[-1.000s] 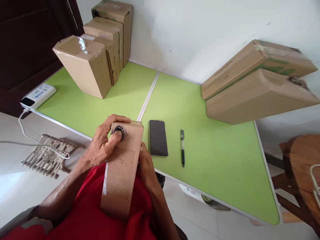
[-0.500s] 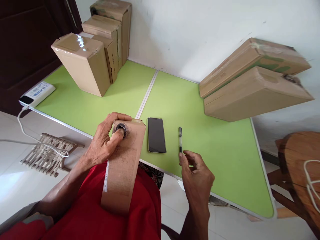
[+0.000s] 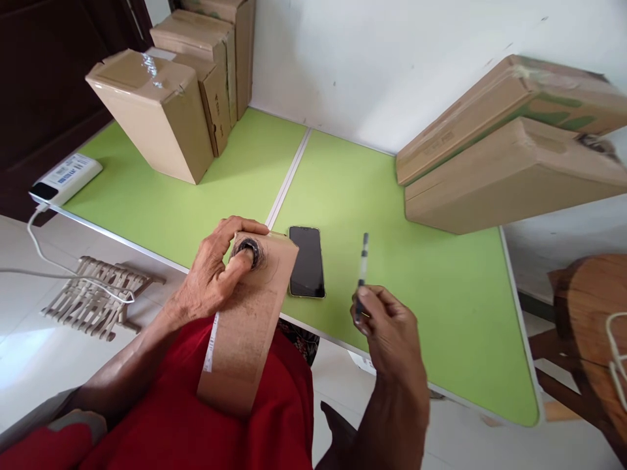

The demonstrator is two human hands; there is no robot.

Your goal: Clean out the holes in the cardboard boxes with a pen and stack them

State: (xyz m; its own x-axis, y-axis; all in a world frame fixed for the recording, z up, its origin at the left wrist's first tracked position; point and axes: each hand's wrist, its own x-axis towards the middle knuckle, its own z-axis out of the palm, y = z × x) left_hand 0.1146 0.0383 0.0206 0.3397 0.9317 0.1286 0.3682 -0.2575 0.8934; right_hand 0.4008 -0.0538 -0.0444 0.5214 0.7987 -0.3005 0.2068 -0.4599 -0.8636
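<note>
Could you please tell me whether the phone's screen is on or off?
It looks off: the phone's screen is dark, with nothing lit on it.

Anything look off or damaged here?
Yes: the box in the left hand has a dark, rough-looking ring near its upper end, with scribble-like marks around it and smudges below, out of keeping with plain cardboard. Also, the white device sits right at the table's edge, perhaps easily knocked off.

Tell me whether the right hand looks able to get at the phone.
Probably yes: only green tabletop shows between the right hand and the phone, though that hand holds a pen.
</note>
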